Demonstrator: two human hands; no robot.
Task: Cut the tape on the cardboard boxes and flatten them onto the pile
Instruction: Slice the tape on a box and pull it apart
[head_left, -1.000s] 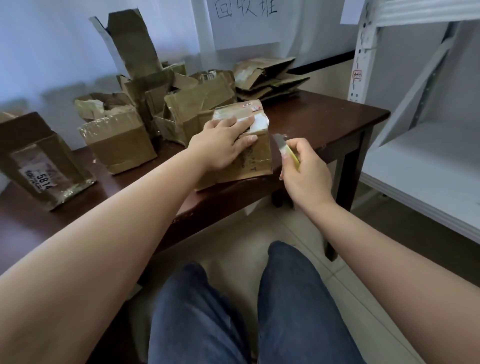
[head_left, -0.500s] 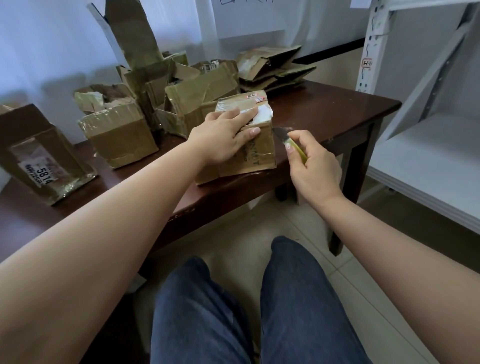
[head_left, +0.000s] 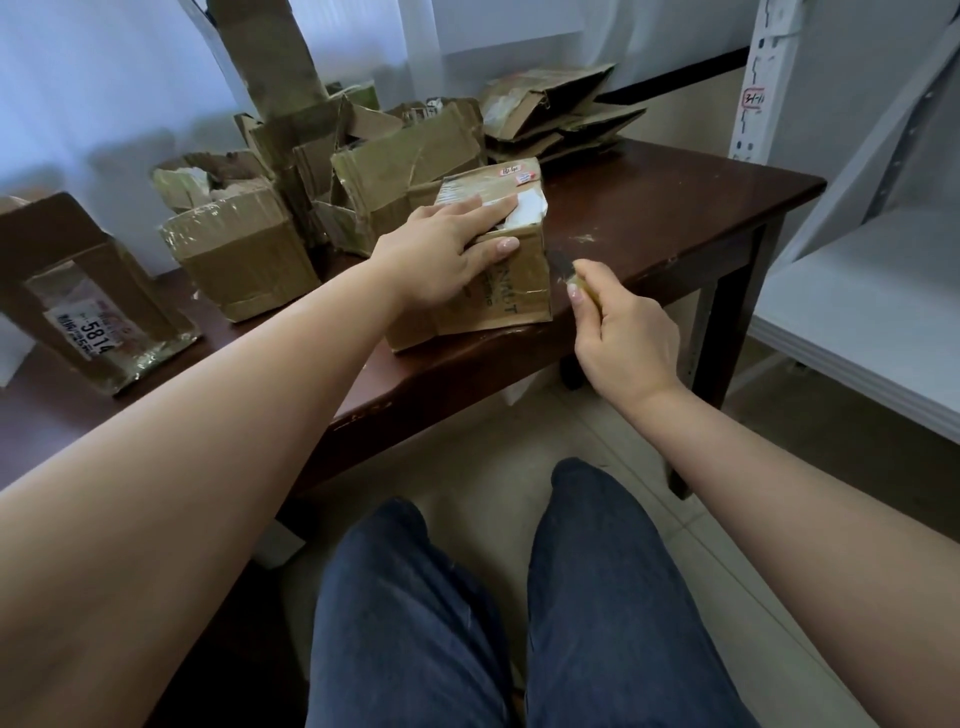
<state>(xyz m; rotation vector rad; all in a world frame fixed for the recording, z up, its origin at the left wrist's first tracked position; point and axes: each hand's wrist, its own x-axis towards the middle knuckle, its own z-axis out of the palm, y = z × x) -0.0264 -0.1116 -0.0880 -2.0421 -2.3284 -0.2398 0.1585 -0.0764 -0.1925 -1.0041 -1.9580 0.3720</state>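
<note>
Cardboard comes first: our small brown taped cardboard box (head_left: 493, 270) sits at the near edge of the dark wooden table (head_left: 675, 208). Our left hand (head_left: 447, 254) presses it flat-fingered, thumb over the front face, probably to steady it. Our right hand (head_left: 623, 338), just right of the box, grips the yellow-handled utility knife (head_left: 574, 273), blade near the right corner's tape.

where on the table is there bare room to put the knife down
Bare wood lies on the table between the held box, the flattened pile and the right edge. Left of the held box, boxes crowd the surface back to the wall.
</note>
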